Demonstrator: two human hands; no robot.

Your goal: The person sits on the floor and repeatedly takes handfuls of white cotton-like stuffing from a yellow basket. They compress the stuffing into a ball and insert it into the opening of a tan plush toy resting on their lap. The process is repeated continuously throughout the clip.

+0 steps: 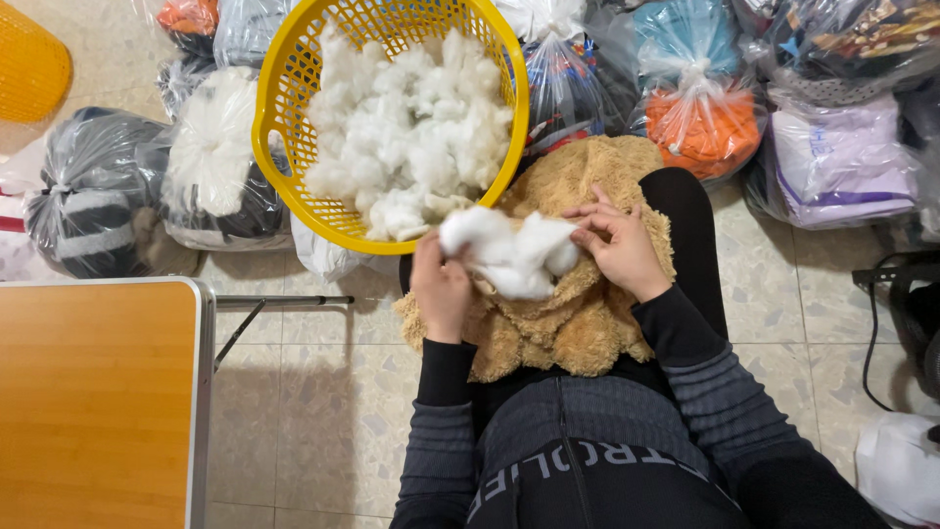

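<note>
A tan plush toy skin (pixel 578 323) lies across my lap. On top of it sits a clump of white stuffing (pixel 514 253). My left hand (pixel 441 289) grips the clump's left end with fingers closed. At the clump's right end, my right hand (pixel 619 245) pinches it, resting on the plush. Just beyond my hands, a yellow plastic basket (pixel 284 88) tilts toward me, filled with more white stuffing (pixel 411 127).
A wooden folding table (pixel 93 392) with a metal edge stands at lower left. Clear plastic bags of fabric and toys (pixel 700 98) crowd the tiled floor behind the basket. An orange basket (pixel 29 64) sits at top left. Black cables (pixel 876 323) lie at right.
</note>
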